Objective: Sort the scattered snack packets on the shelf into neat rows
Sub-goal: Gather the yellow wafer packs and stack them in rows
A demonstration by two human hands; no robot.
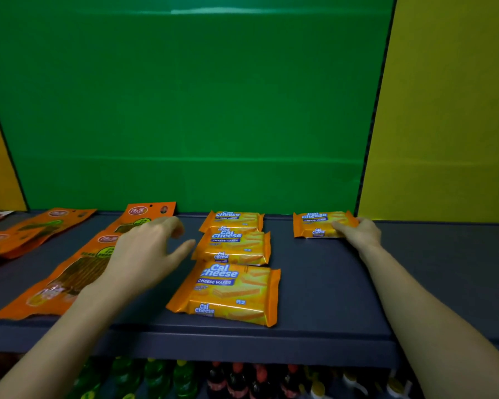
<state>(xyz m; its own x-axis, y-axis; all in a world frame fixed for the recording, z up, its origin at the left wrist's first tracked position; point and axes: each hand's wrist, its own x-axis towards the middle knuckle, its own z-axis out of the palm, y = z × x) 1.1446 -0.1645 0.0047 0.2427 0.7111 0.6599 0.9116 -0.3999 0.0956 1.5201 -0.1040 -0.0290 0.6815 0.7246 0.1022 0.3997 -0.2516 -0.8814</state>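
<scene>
Three yellow-orange cheese wafer packets lie in a column on the dark shelf (323,286): the back packet (232,220), the middle packet (232,246) and the front packet (228,293). A separate wafer packet (317,223) sits at the back right, and my right hand (357,232) grips its right end. My left hand (147,249) hovers with spread fingers just left of the middle packet, over long orange snack packets (78,272). Its thumb nearly touches the middle packet.
More long orange packets (35,231) lie at the far left. A green back panel (185,110) and yellow side panels close in the shelf. Below the shelf's front edge stand bottles with green and red labels (185,378).
</scene>
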